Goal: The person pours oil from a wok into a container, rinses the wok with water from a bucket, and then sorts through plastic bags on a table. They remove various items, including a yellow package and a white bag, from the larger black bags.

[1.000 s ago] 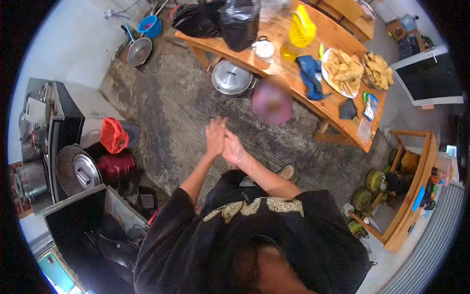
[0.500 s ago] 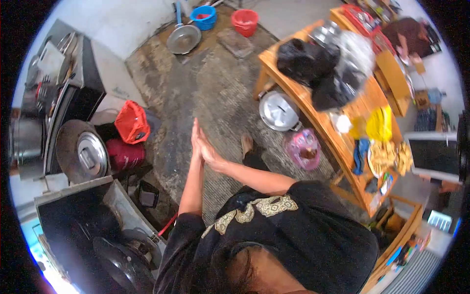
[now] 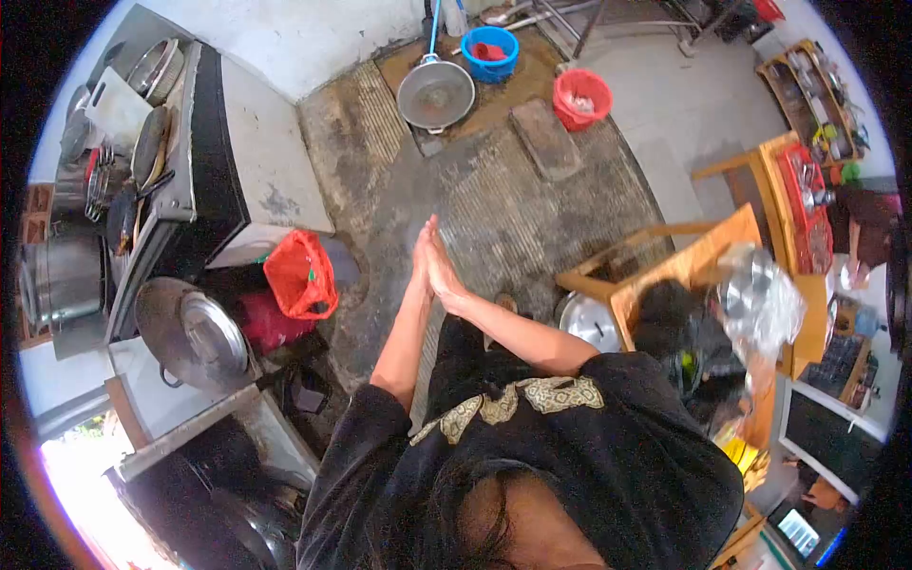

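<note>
My left hand [image 3: 421, 258] and my right hand [image 3: 445, 275] are pressed palm to palm in front of my body. Their fingers stretch out straight, away from me, and I see nothing held between them. Both are in mid-air above the worn, dark floor [image 3: 475, 204]. Nearest on the left is a red plastic bag [image 3: 299, 275], apart from the hands. To the right, a silver lidded pot [image 3: 589, 323] stands on the floor, partly behind the wooden table [image 3: 684, 249].
Ahead are a large pan [image 3: 435, 93], a blue basin [image 3: 490, 55], a red bucket [image 3: 582, 100] and a stone slab [image 3: 546, 142]. A wok [image 3: 171, 328] with a metal lid is at left. Black plastic bags [image 3: 670, 332] lie on the table. Another person [image 3: 869, 223] is at far right.
The view has turned and moved forward, so the floor pans and buckets appear further right and the table is closer to my right side. My hands stay pressed together.
</note>
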Tool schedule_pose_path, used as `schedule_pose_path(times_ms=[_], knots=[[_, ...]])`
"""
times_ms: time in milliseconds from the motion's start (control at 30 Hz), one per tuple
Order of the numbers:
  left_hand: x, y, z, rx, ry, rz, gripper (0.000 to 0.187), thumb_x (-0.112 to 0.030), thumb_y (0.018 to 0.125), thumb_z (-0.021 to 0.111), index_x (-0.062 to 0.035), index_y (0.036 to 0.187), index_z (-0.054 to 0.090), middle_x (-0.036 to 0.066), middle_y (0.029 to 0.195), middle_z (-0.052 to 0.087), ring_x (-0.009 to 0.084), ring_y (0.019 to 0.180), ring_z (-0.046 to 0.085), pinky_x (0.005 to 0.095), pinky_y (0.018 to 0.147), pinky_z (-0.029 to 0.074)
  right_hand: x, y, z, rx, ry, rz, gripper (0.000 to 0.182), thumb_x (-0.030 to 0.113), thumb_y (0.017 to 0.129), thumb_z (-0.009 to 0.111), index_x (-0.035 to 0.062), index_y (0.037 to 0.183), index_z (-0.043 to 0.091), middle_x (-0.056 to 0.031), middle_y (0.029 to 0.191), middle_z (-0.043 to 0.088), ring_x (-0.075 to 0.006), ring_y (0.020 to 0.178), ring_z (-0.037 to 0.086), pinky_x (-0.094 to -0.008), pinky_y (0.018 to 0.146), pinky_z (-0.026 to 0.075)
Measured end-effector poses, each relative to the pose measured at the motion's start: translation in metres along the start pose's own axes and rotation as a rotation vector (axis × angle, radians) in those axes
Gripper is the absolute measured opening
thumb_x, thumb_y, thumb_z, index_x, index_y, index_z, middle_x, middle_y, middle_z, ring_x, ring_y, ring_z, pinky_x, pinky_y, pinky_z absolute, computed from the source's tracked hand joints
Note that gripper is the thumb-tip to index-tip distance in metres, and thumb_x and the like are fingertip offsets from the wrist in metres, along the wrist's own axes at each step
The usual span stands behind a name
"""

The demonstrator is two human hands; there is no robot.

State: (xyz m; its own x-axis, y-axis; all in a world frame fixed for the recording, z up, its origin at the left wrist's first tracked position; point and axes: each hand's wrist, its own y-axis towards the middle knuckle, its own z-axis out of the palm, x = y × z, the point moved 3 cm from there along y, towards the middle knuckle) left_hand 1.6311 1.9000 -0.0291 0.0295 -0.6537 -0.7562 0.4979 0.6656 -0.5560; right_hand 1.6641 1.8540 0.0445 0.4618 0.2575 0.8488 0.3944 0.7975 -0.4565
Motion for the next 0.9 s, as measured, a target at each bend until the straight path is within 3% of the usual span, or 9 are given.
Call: schedule_pose_path(times_ms=[33, 67, 167, 233, 367, 500, 633, 700, 900], knots=[[-0.007, 0.017, 0.004, -0.019, -0.049, -0.005, 0.058, -0.045, 0.093, 0.032, -0.0125, 0.141, 0.025, 0.005, 0.143, 0.03, 0.0208, 0.127, 0.032, 0.0356, 0.106, 0.024, 0.002, 0.035, -0.003, 0.0, -0.043, -0.042, 0.073, 0.055, 0.092, 0.022, 0.0048, 0.142, 0.01, -0.0104, 0.15, 0.005, -0.0214, 0.138, 0.001, -0.0323, 0.111, 0.004], [-0.053, -0.002, 0.043, 0.073, -0.121, -0.042, 0.058, -0.041, 0.096, 0.024, -0.0088, 0.143, 0.016, 0.005, 0.149, 0.014, 0.0209, 0.137, 0.013, 0.0353, 0.111, 0.011, 0.014, 0.069, -0.011, -0.023, -0.046, -0.013, 0.072, 0.055, 0.092, 0.023, 0.0043, 0.141, 0.016, -0.0103, 0.149, 0.011, -0.0217, 0.137, 0.007, -0.0319, 0.111, 0.007], [-0.065, 0.067, 0.057, 0.184, -0.182, -0.132, 0.057, -0.042, 0.095, 0.027, -0.0086, 0.141, 0.023, 0.005, 0.146, 0.024, 0.0212, 0.133, 0.024, 0.0379, 0.108, 0.02, 0.036, 0.186, -0.054, 0.112, -0.049, 0.134, 0.066, 0.051, 0.092, 0.027, 0.0031, 0.137, 0.03, -0.0099, 0.147, 0.022, -0.0235, 0.135, 0.021, -0.0327, 0.109, 0.016], [-0.074, 0.129, 0.07, 0.268, -0.153, -0.035, 0.058, -0.041, 0.095, 0.029, -0.0079, 0.142, 0.018, 0.01, 0.145, 0.024, 0.0208, 0.132, 0.024, 0.036, 0.108, 0.019, 0.048, 0.23, -0.054, -0.074, 0.139, 0.155, 0.064, 0.049, 0.092, 0.03, 0.0034, 0.136, 0.033, -0.0104, 0.146, 0.024, -0.0239, 0.134, 0.023, -0.0331, 0.108, 0.018], [-0.122, 0.237, 0.078, 0.151, -0.286, -0.355, 0.064, -0.047, 0.094, 0.029, -0.0111, 0.144, 0.011, 0.006, 0.149, 0.015, 0.0196, 0.135, 0.016, 0.0349, 0.11, 0.012, 0.058, 0.309, -0.059, -0.217, 0.037, 0.016, 0.063, 0.049, 0.091, 0.038, 0.0009, 0.131, 0.04, -0.0142, 0.139, 0.034, -0.0239, 0.129, 0.03, -0.0332, 0.106, 0.021], [-0.139, 0.355, 0.078, 0.042, -0.321, -0.291, 0.066, -0.048, 0.093, 0.034, -0.006, 0.142, 0.018, 0.009, 0.148, 0.017, 0.0189, 0.134, 0.018, 0.0374, 0.109, 0.017, 0.121, 0.38, -0.065, -0.111, 0.042, -0.009, 0.053, 0.043, 0.092, 0.043, 0.0006, 0.122, 0.047, -0.0138, 0.124, 0.047, -0.0231, 0.115, 0.045, -0.0338, 0.097, 0.034], [-0.213, 0.456, 0.101, 0.195, -0.368, -0.126, 0.046, -0.032, 0.096, 0.035, 0.0005, 0.128, 0.04, 0.016, 0.134, 0.042, 0.0252, 0.121, 0.042, 0.0368, 0.107, 0.025, 0.142, 0.507, -0.171, -0.123, 0.309, 0.342, 0.025, 0.029, 0.09, 0.053, 0.0048, 0.095, 0.057, -0.0011, 0.069, 0.059, -0.0118, 0.061, 0.058, -0.0245, 0.056, 0.047], [-0.234, 0.52, 0.092, 0.056, -0.21, -0.012, 0.04, -0.03, 0.094, 0.044, 0.0024, 0.116, 0.047, 0.016, 0.121, 0.053, 0.0249, 0.115, 0.049, 0.035, 0.103, 0.033, 0.146, 0.579, -0.22, -0.056, 0.383, 0.317, 0.026, 0.033, 0.09, 0.053, 0.0079, 0.082, 0.055, 0.0016, 0.065, 0.048, -0.0074, 0.049, 0.039, -0.0213, 0.043, 0.032], [-0.211, 0.733, 0.056, -0.236, -0.374, -0.086, 0.024, -0.026, 0.093, 0.047, -0.0037, 0.088, 0.053, 0.01, 0.085, 0.058, 0.0233, 0.091, 0.056, 0.0354, 0.095, 0.042, 0.123, 0.83, -0.316, -0.092, 0.589, 0.377, 0.027, 0.034, 0.091, 0.049, 0.0078, 0.091, 0.053, -0.0009, 0.074, 0.054, -0.0133, 0.065, 0.052, -0.0261, 0.056, 0.044]])
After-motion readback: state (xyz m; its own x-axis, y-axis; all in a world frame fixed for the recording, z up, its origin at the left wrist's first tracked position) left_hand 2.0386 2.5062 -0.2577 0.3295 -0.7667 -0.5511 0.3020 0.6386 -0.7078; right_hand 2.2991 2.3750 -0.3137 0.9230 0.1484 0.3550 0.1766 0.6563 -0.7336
